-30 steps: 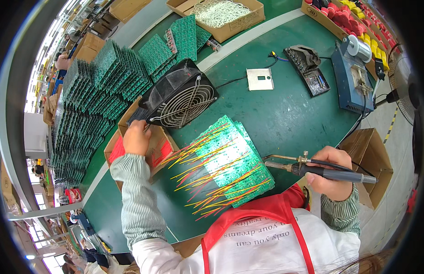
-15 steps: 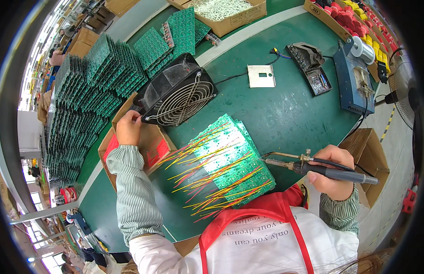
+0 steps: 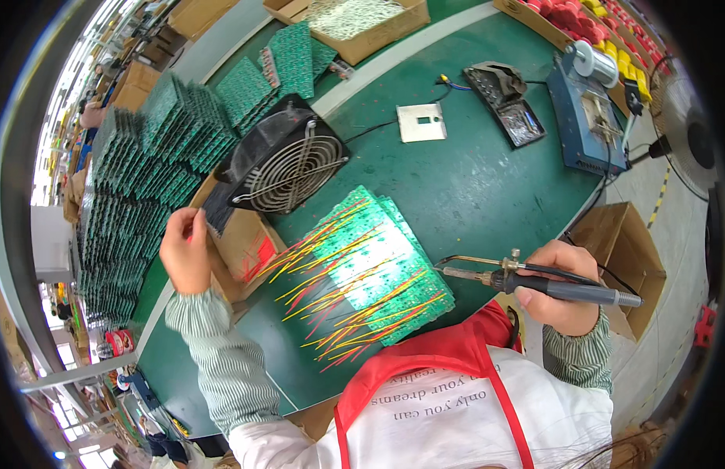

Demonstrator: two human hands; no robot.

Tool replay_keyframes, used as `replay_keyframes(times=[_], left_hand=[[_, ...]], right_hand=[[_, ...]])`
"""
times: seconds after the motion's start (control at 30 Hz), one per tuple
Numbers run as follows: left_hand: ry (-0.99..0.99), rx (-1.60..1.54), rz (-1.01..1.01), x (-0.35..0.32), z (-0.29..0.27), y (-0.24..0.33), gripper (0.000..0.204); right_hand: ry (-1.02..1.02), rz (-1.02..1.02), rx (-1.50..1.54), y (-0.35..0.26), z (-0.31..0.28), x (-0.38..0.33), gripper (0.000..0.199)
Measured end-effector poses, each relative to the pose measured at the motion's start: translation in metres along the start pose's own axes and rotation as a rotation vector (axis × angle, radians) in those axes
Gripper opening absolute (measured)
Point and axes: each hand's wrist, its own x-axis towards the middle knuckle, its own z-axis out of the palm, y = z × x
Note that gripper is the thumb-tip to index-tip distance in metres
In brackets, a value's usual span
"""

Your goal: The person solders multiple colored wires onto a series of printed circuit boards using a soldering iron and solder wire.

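My right hand is wrapped round a soldering iron with a thin metal tube alongside its tip. The tip points left, close to the right edge of a stack of green circuit boards. Red, yellow and black wires stick out leftward from the top board. My left hand is raised over the left side of a cardboard box, thumb and fingers pinched together. Beside its fingertips lies a bundle of black wires; what the pinch holds is too small to make out. Red wires lie inside the box.
A black fan stands behind the box. Tall stacks of circuit boards fill the left. Farther right are a white plate, a black tray and a blue soldering station with a solder spool. An open carton stands at the right.
My left hand has moved left and down, away from the fan, uncovering the black wires. My right hand still holds the soldering iron near the boards. The whole view has shifted slightly.
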Motion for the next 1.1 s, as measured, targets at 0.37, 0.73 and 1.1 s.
replay_keyframes(times=[0.37,0.73,1.1], left_hand=[[-0.533,-0.188,0.464,-0.114,0.016,0.185,0.011],[-0.696,-0.364,0.262,-0.143,0.058,0.19,0.008],[-0.757,-0.37,0.224,-0.14,0.056,0.187,0.007]], right_hand=[[-0.065,-0.011,0.012,0.004,-0.011,-0.018,0.019],[-0.117,0.046,0.065,0.008,-0.01,-0.02,0.016],[-0.161,0.057,0.056,0.011,-0.007,-0.017,0.016]])
